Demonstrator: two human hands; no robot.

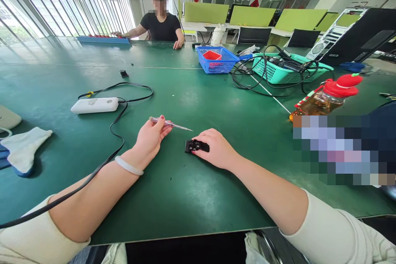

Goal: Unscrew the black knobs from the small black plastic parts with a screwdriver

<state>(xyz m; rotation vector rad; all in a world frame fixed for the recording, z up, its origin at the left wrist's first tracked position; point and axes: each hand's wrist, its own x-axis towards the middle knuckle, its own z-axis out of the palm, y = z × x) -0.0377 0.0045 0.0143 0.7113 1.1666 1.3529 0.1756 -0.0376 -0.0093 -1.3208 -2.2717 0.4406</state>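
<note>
My left hand (154, 134) is closed round the handle of a slim screwdriver (177, 126) with a see-through pinkish handle. Its thin metal tip points right, toward my other hand. My right hand (215, 147) grips a small black part (195, 146) with little metal screws or contacts on its upper face; I cannot make out its exact kind. That part is held low at the green tabletop, its left end sticking out past my fingers. The screwdriver tip is just above and left of the right fingers, apart from the part.
A white power bank-like box (95, 106) with a black cord (123, 138) lies left. Farther off are a small black piece (123, 73), a blue basket (218, 66), a teal basket (275, 74) with cables, and a red-capped bottle (328, 95). Another person (161, 24) sits across the table.
</note>
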